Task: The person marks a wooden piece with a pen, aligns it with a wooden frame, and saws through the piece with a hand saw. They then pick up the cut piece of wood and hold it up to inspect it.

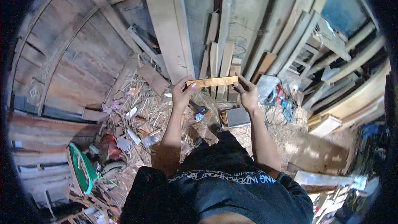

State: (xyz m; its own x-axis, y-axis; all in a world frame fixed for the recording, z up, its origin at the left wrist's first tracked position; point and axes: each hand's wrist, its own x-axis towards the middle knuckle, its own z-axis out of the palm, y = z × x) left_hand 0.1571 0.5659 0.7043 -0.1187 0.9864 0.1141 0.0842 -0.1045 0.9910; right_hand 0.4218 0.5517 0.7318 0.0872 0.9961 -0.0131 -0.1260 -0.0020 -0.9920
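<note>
A short, light-coloured wooden piece [212, 82] is held level in front of me, one end in each hand. My left hand [182, 91] pinches its left end, with the thumb on the near face. Around the right end, my right hand [246, 92] has its fingers closed. Below the piece, a dark tool with a blue part [200, 113] lies on the shavings, and a grey rectangular block [237, 117] sits to its right.
Long boards [168, 25] lean upright ahead. Wood scraps and shavings [139, 118] litter the floor at left, near a green curved object [83, 168]. Red and blue power tools [286, 105] with cables lie at right, beside stacked planks [327, 125].
</note>
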